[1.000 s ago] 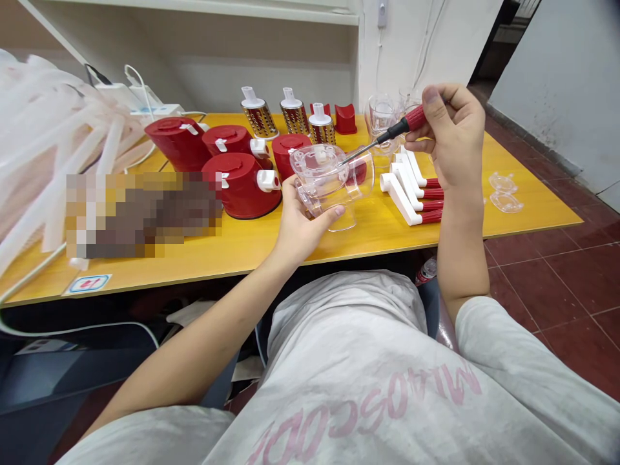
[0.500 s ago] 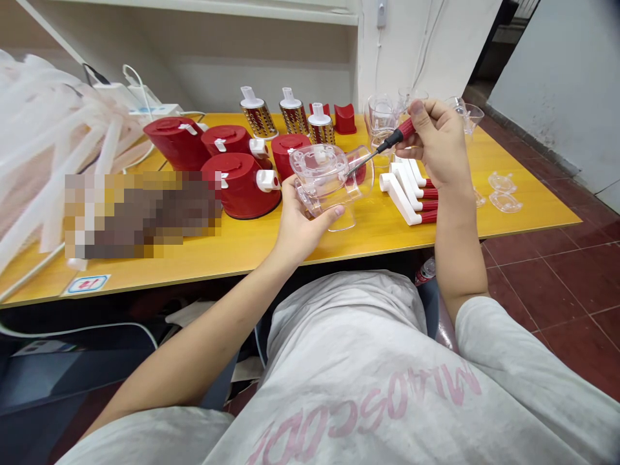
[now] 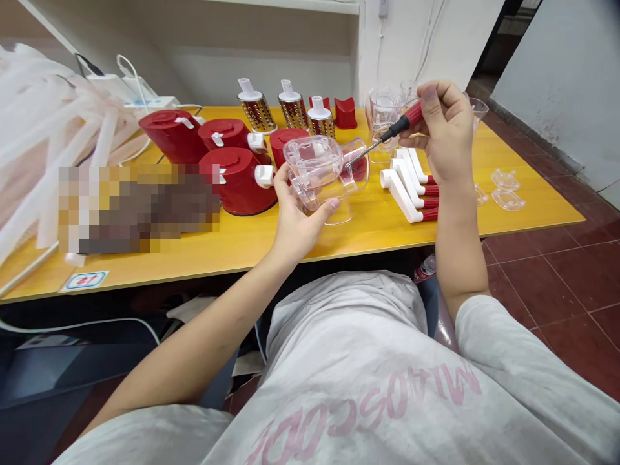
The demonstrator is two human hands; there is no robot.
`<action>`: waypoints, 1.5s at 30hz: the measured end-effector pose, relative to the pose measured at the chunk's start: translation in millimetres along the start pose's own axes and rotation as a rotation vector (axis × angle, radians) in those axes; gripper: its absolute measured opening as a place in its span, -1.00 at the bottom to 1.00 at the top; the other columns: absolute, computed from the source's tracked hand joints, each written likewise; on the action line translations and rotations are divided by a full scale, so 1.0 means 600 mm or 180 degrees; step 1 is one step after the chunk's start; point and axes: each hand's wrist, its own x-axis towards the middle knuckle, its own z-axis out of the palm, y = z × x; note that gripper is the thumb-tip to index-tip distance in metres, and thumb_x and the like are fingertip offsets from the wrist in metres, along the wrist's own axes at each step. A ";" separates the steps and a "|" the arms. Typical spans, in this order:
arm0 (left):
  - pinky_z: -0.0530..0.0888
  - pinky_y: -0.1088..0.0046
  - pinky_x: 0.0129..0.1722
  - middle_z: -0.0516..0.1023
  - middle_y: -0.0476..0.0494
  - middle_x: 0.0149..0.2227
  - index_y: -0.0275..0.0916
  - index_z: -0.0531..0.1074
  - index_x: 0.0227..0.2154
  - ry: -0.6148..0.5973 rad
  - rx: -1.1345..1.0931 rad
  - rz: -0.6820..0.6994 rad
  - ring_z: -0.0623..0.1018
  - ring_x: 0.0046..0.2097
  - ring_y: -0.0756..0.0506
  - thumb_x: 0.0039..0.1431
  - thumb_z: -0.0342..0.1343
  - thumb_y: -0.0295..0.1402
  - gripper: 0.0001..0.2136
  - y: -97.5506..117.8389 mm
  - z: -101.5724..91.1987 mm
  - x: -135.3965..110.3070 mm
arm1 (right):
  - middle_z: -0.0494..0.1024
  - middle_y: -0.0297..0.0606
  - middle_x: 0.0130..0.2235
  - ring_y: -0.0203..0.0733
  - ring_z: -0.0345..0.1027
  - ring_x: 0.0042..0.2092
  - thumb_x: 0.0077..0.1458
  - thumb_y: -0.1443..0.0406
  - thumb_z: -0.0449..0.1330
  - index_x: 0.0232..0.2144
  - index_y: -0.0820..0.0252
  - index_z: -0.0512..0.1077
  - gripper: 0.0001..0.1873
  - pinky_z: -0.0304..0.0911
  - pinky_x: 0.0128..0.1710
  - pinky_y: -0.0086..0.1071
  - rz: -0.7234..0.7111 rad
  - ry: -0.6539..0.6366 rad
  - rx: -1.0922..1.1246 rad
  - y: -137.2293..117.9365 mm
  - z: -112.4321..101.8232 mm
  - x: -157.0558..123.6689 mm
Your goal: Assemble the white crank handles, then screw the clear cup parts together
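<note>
Head view: the left hand grips a clear plastic housing. The right hand has risen slightly, pinching a red-handled screwdriver whose tip stays at the housing.

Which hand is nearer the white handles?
Right. The right hand, holding a screwdriver, is right beside the white handles; the left hand is farther left, holding a clear plastic housing.
</note>
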 end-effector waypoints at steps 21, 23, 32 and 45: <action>0.65 0.25 0.08 0.79 -0.22 -0.01 -0.16 0.66 0.08 -0.3484 0.0900 0.0345 0.77 0.01 -0.20 0.64 0.02 -0.35 -0.73 0.087 0.051 -0.148 | 0.62 -0.57 -0.33 -0.39 0.54 -0.38 0.56 0.14 0.19 -0.15 -0.05 0.37 -0.86 0.63 -0.25 -0.47 -0.0257 0.0408 -0.0289 -0.018 0.006 -0.002; 0.64 0.22 0.14 0.78 -0.32 0.05 -0.26 0.68 0.05 -0.3535 0.1085 -0.0159 0.77 0.06 -0.24 0.64 -0.01 -0.38 -0.68 0.059 0.062 -0.161 | 0.59 -0.59 -0.38 -0.41 0.47 -0.45 0.56 0.19 0.19 -0.18 -0.04 0.38 -0.84 0.59 -0.37 -0.51 -0.0305 0.0417 -0.0223 -0.023 0.007 -0.004; 0.50 0.42 -0.13 0.75 -0.16 -0.19 -0.24 0.70 -0.11 -0.3656 0.0845 -0.0693 0.67 -0.21 -0.11 0.47 0.20 -0.46 -0.84 0.017 0.073 -0.169 | 0.58 -0.66 -0.40 -0.48 0.45 -0.48 0.57 0.21 0.16 -0.17 -0.04 0.36 -0.85 0.59 -0.38 -0.59 -0.0280 0.0436 -0.0414 -0.025 0.009 -0.003; 0.45 0.44 -0.25 0.75 -0.13 -0.25 -0.24 0.76 -0.20 -0.3928 0.1116 -0.1145 0.63 -0.28 -0.10 0.24 0.26 -0.56 -0.80 0.002 0.081 -0.158 | 0.61 -0.61 -0.38 -0.39 0.40 -0.51 0.49 0.13 0.25 -0.18 -0.05 0.40 -0.85 0.52 -0.49 -0.47 -0.0433 0.0415 -0.0205 -0.014 0.005 0.002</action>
